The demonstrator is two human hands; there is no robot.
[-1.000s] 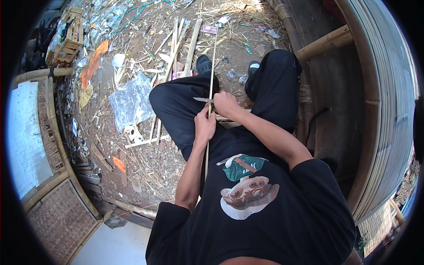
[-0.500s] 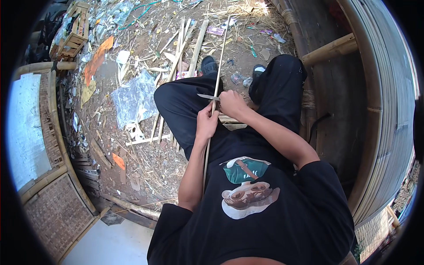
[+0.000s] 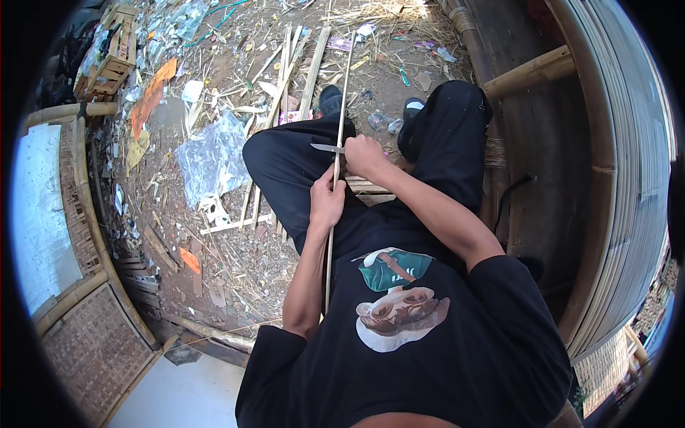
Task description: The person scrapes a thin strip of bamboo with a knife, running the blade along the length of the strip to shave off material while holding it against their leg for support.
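A long thin bamboo strip (image 3: 345,93) runs from beside my torso up past my knees, tipped slightly to the right at its far end. My left hand (image 3: 327,201) is closed around it, thumb on top, just above my lap. Beyond that, my right hand (image 3: 365,155) is closed on the handle of a knife (image 3: 325,148). The handle is mostly hidden in the fist. The blade points left and crosses the strip a little past my left fingers, apparently touching it.
Several split bamboo pieces (image 3: 315,71) lie on the littered ground ahead. A clear plastic sheet (image 3: 208,158) and an orange scrap (image 3: 152,96) are to the left. A wooden crate (image 3: 114,60) stands far left. A bamboo frame (image 3: 603,164) rises close on my right.
Both hands, the knife and the strip have shifted slightly left in the view, and the strip's far end stands more upright. Both grips are unchanged.
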